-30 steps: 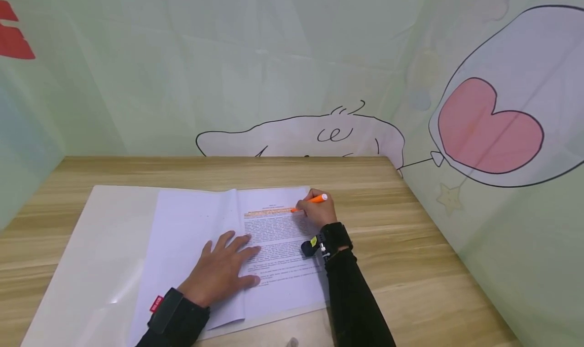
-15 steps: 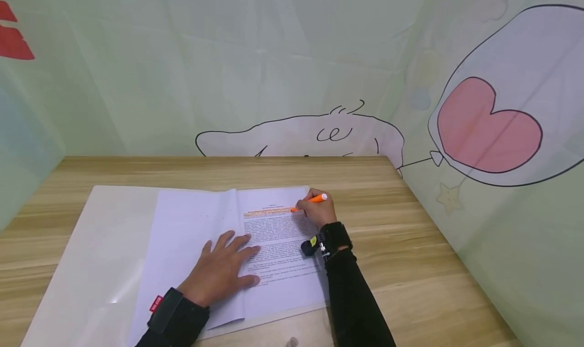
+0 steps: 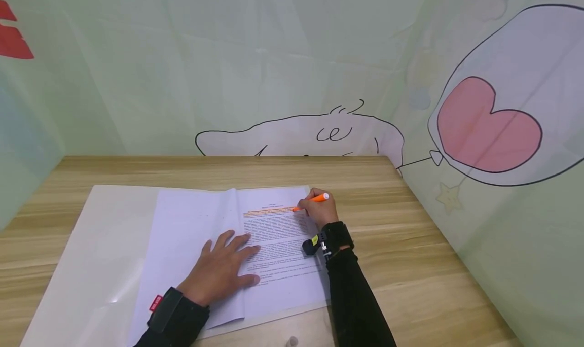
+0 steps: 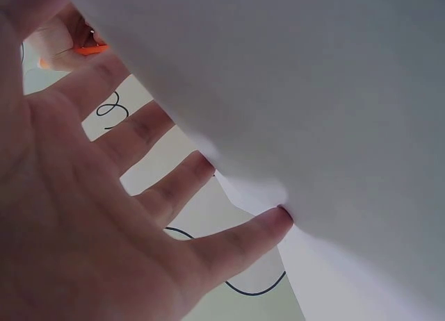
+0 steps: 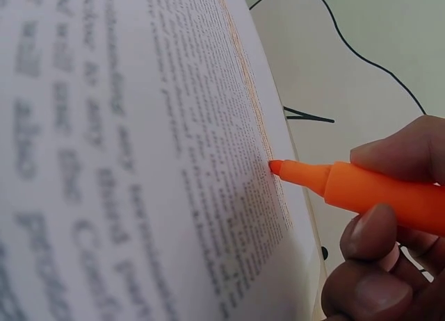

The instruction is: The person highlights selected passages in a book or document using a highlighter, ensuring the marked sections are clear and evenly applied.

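Observation:
My right hand (image 3: 321, 210) pinches an orange highlighter (image 5: 382, 192) between thumb and fingers, near the top right of a printed page (image 3: 283, 248). In the right wrist view, its tip meets the text at an orange-marked line (image 5: 249, 74) by the top of the page. With fingers spread, my left hand (image 3: 221, 273) rests across the fold of the stapled-looking or bound papers, partly on the turned-back blank sheet (image 3: 184, 235). In the left wrist view, its fingertips press on white paper (image 4: 299, 92), and the orange highlighter shows far off at upper left.
A whitish, shiny cover (image 3: 98, 240) lies spread to the left under the papers on a wood-grain table (image 3: 410, 281). Cloth walls with a line drawing and a heart balloon (image 3: 493, 129) stand behind and right. A small grey object (image 3: 292, 342) shows at the near edge.
My right hand and the highlighter have shifted very slightly to the right along the orange-marked line. The left hand and the papers stay in place.

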`<state>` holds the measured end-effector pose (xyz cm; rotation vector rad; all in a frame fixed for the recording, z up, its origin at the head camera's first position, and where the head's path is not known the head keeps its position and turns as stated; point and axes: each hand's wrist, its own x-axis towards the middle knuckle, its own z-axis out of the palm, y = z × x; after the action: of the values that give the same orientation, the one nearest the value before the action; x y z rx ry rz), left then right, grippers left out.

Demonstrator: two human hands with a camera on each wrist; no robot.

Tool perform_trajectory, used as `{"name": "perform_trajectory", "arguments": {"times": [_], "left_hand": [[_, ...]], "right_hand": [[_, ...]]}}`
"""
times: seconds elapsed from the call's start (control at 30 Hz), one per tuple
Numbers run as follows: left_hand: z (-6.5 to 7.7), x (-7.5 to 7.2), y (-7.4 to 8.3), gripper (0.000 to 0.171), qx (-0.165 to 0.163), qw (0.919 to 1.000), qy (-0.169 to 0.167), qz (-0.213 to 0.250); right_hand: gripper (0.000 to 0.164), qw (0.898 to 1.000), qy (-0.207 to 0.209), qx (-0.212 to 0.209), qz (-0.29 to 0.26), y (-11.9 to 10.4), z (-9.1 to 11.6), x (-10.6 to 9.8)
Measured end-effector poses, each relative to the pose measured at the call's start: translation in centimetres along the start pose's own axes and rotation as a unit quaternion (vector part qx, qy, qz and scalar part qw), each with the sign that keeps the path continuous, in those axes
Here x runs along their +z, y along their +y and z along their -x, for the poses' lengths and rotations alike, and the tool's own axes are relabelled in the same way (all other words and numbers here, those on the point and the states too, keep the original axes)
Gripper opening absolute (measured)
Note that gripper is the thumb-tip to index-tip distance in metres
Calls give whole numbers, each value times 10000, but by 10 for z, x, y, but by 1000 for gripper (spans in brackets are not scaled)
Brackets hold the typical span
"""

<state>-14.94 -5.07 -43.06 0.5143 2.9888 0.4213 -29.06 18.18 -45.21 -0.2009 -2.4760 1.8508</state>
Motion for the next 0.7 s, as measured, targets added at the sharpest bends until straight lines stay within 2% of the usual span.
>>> {"name": "perform_trajectory", "arguments": {"times": [0.37, 0.7], "left_hand": [[0, -2, 1, 64, 8, 10000, -20, -8], [0, -2, 2, 65, -26, 9999, -82, 64]], "right_hand": [[26, 9993, 183, 136, 290, 2, -2, -1], [25, 9994, 90, 202, 264, 3, -2, -3]]}}
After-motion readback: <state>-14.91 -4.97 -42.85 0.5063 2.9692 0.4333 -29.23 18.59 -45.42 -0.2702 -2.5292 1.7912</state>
